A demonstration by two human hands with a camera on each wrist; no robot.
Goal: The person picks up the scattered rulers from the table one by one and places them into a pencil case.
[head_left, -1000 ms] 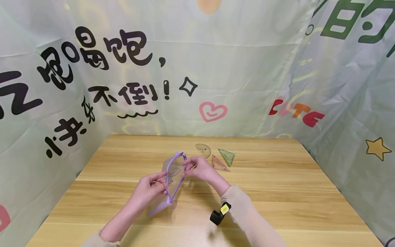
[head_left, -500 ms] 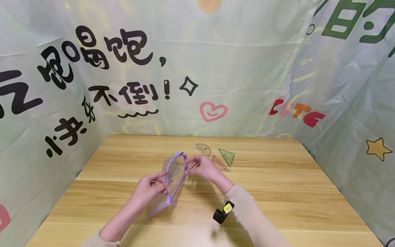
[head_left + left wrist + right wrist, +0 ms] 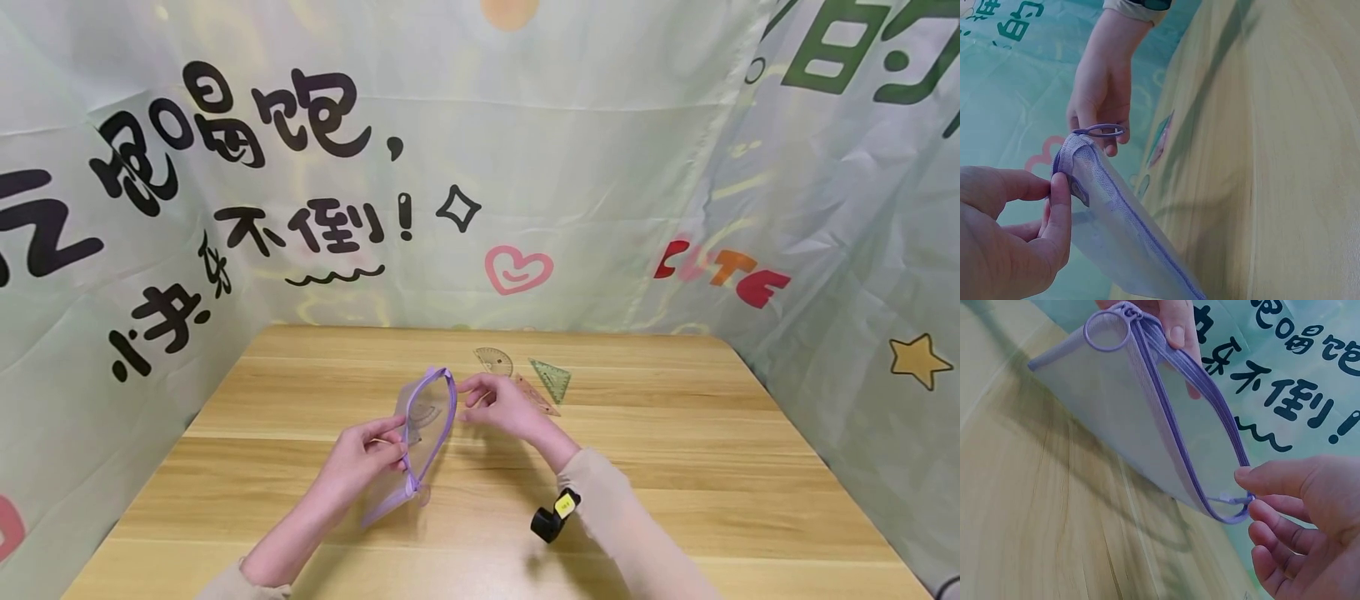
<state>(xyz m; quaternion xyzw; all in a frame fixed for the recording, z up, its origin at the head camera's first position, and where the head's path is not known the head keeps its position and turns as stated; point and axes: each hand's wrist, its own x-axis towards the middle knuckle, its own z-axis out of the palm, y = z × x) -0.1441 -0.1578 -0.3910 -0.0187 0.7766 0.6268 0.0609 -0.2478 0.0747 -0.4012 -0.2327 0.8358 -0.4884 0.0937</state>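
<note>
A translucent zipper pouch (image 3: 431, 429) with purple edging stands tilted above the table, its zipped mouth spread apart. My left hand (image 3: 363, 458) pinches the near side of its rim between thumb and fingers. Close by the opposite rim is my right hand (image 3: 501, 407), its fingers loosely bent with nothing held; the right wrist view shows its fingertips right at the purple edge, so touching or just apart is hard to tell. A purple ring pull (image 3: 1107, 330) hangs from the zipper. Through the pouch a grey arc-shaped form shows; its kind is unclear.
Behind the right hand lie a clear protractor (image 3: 495, 361), a green set square (image 3: 552, 380) and a reddish set square (image 3: 534, 397), partly covered by that hand. Printed cloth (image 3: 600, 167) walls off the back and sides of the wooden table (image 3: 712, 467).
My right hand has come off the pouch's rim and shifted slightly right, covering more of the reddish set square. My left hand and the pouch have hardly moved.
</note>
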